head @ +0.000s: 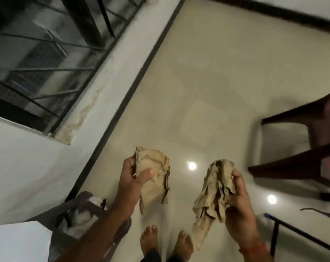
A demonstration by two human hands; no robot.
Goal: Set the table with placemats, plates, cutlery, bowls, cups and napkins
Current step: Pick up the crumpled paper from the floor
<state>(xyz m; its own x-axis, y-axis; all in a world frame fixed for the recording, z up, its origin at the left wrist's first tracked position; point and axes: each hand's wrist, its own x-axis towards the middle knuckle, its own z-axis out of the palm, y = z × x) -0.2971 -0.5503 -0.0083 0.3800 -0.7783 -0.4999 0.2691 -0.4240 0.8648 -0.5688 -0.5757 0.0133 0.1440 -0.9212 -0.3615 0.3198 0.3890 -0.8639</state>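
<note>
I stand over a cream tiled floor and look down at my hands and bare feet. My left hand [133, 176] grips a crumpled beige cloth napkin [154, 178] with a dark stripe near its edge; the thumb lies across its front. My right hand [239, 203] grips a second crumpled beige napkin [213, 193] that hangs down in folds below the fingers. The two napkins are apart, at about waist height. No table top with settings is in view.
A dark brown chair [311, 133] stands at the right. A thin black frame edge [300, 233] runs along the lower right. A grey bag [81, 216] and a white box [20, 241] sit at the lower left by the wall, below a barred window [46, 53].
</note>
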